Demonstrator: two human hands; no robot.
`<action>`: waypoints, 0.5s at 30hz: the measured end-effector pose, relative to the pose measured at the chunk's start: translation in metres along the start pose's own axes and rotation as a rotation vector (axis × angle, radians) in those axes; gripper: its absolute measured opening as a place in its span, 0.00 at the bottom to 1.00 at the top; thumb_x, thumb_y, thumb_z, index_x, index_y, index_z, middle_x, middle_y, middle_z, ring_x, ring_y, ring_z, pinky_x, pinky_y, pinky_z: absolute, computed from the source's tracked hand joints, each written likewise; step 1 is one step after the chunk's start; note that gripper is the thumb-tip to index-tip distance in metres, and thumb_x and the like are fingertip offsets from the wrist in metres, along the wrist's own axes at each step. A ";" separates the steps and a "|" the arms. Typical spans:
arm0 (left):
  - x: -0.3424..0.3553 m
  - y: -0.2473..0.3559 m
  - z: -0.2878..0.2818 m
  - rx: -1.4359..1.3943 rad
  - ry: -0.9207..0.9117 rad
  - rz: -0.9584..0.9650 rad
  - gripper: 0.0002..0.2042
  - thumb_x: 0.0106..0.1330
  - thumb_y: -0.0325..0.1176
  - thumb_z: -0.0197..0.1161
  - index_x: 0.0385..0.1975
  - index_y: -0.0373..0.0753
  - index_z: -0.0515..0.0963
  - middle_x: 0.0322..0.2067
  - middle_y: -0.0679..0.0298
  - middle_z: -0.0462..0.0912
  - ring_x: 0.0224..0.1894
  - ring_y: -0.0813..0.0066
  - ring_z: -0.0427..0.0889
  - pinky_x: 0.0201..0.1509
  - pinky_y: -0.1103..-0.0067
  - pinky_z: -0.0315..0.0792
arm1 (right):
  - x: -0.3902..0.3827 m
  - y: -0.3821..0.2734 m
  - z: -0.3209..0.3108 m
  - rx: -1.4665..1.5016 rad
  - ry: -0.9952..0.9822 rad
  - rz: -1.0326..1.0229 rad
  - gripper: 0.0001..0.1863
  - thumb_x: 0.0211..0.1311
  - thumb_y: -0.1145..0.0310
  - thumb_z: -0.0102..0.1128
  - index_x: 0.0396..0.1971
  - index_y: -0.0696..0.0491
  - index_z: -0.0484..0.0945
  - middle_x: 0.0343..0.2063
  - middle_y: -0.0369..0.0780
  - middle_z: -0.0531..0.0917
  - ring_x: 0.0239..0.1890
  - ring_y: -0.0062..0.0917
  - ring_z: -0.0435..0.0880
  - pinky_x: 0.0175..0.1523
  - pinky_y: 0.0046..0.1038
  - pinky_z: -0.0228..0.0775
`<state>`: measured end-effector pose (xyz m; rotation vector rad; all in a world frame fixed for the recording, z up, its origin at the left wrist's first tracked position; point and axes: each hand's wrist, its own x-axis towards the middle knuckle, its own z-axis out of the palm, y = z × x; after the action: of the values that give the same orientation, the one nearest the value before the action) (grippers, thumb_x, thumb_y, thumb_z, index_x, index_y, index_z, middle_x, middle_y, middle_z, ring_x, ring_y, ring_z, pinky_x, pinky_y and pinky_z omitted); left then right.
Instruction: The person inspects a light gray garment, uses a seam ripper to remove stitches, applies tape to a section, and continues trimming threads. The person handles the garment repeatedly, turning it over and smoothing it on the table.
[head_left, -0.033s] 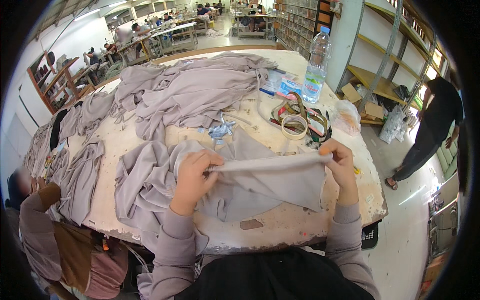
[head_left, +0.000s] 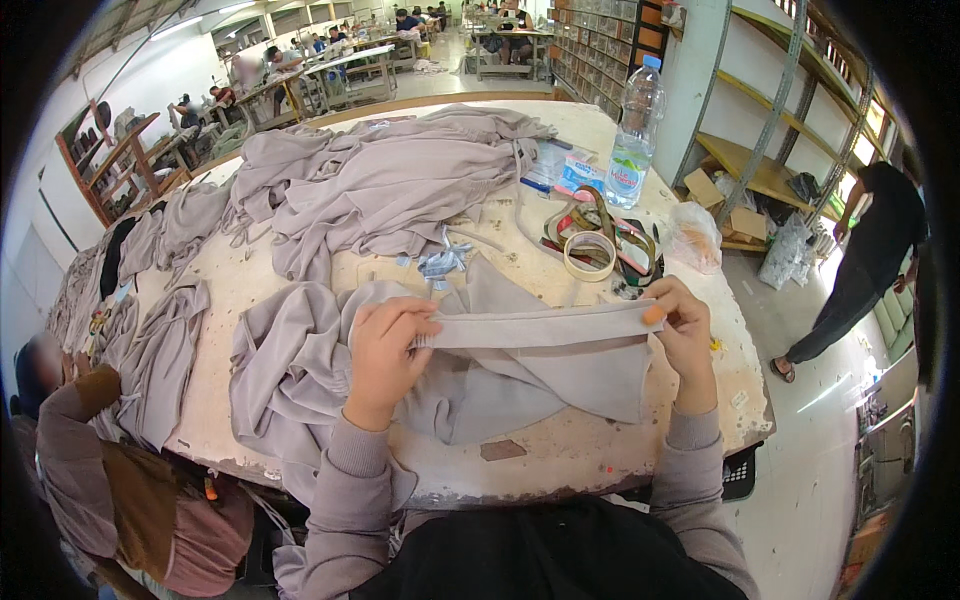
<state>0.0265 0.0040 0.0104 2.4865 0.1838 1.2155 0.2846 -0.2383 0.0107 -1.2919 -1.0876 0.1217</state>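
Note:
A grey-mauve garment (head_left: 520, 385) lies bunched in front of me, its flat hemmed band (head_left: 540, 328) stretched sideways between my hands. My left hand (head_left: 385, 360) is closed on the band's left end, fingers curled over the cloth. At the right end, my right hand (head_left: 682, 325) pinches the band between thumb and fingers; something orange covers a fingertip there. Below the band the cloth hangs down onto the tabletop, and the rest of the garment lies in folds to the left of my left hand.
Beyond lie a heap of similar garments (head_left: 390, 180), a tape roll (head_left: 589, 256), coiled straps (head_left: 598, 215), a water bottle (head_left: 632, 140) and a clear plastic bag (head_left: 692, 238). A co-worker's sleeve (head_left: 75, 430) is at left; another person (head_left: 862, 260) stands at right beyond the worn table (head_left: 440, 485).
The band has turned from a rolled edge to a flat strip facing up. My right hand's fingers have shifted on it. The person at right has moved slightly.

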 end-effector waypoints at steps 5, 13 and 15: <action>-0.002 0.004 -0.003 0.378 0.317 0.414 0.08 0.40 0.25 0.64 0.19 0.43 0.71 0.31 0.72 0.80 0.33 0.76 0.80 0.40 0.77 0.62 | -0.004 -0.009 0.000 -0.133 0.120 -0.215 0.12 0.35 0.92 0.47 0.15 0.58 0.76 0.28 0.40 0.78 0.32 0.22 0.76 0.38 0.20 0.66; -0.001 -0.001 0.010 0.019 -0.012 -0.151 0.08 0.47 0.31 0.65 0.25 0.37 0.76 0.28 0.62 0.80 0.28 0.67 0.79 0.32 0.76 0.66 | 0.002 0.004 -0.027 -0.103 0.018 0.105 0.15 0.36 0.89 0.49 0.23 0.55 0.78 0.30 0.40 0.78 0.33 0.24 0.76 0.40 0.24 0.67; 0.000 -0.005 0.017 -0.191 -0.310 -0.337 0.10 0.53 0.33 0.64 0.30 0.35 0.76 0.25 0.61 0.78 0.27 0.70 0.77 0.31 0.78 0.67 | 0.007 0.011 -0.019 -0.493 -0.066 0.211 0.14 0.39 0.85 0.51 0.27 0.54 0.78 0.33 0.40 0.78 0.38 0.25 0.76 0.45 0.27 0.66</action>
<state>0.0398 0.0042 -0.0006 2.3198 0.3681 0.6714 0.3067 -0.2435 0.0080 -1.8572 -1.0719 0.0546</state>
